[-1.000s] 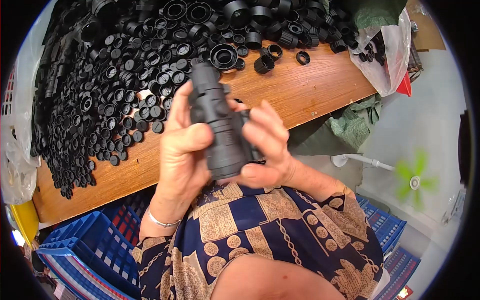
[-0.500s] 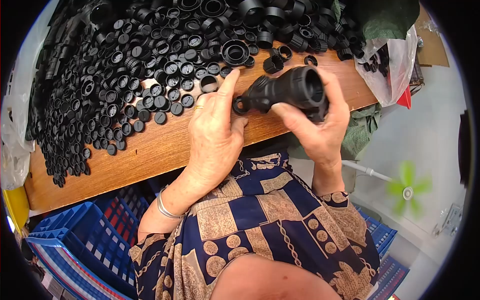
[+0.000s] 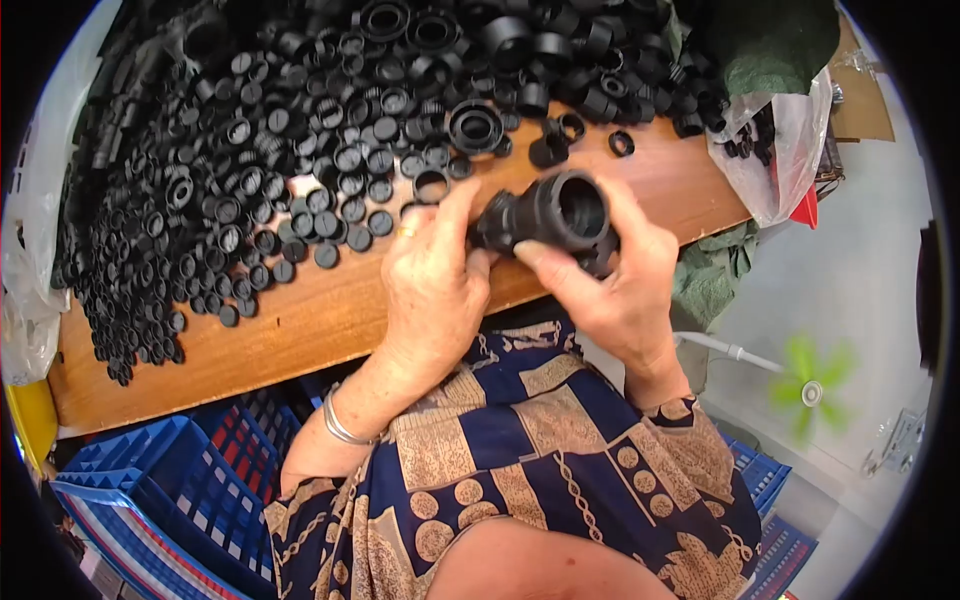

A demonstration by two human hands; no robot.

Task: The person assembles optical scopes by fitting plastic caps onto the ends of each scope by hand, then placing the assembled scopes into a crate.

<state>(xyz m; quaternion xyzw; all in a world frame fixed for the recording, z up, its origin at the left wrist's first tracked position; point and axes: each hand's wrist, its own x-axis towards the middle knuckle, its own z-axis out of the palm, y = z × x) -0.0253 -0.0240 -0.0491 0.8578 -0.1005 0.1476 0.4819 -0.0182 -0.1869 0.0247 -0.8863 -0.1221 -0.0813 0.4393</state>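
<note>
A black scope (image 3: 540, 215), a stepped tube with a wide open end, is tilted over the front of the wooden table (image 3: 300, 340). My right hand (image 3: 620, 290) is wrapped round its wide end, thumb along the near side and fingers behind. My left hand (image 3: 435, 275) is closed at the narrow end, which lies between thumb and forefinger. Whether a small ring is also pinched there is hidden. Just beyond my hands lie a black stepped ring (image 3: 476, 128) and a plain black ring (image 3: 432, 184).
Heaps of black caps (image 3: 325, 225), rings and tubes cover the table's left and back. A clear plastic bag (image 3: 780, 170) with small black parts hangs at the right corner. Blue crates (image 3: 140, 460) stand below left; a green-bladed fan (image 3: 812, 393) spins at right.
The scope has moved left and slightly down with my right hand, its narrow end now in my left fingers. The left forefinger has lowered toward it.
</note>
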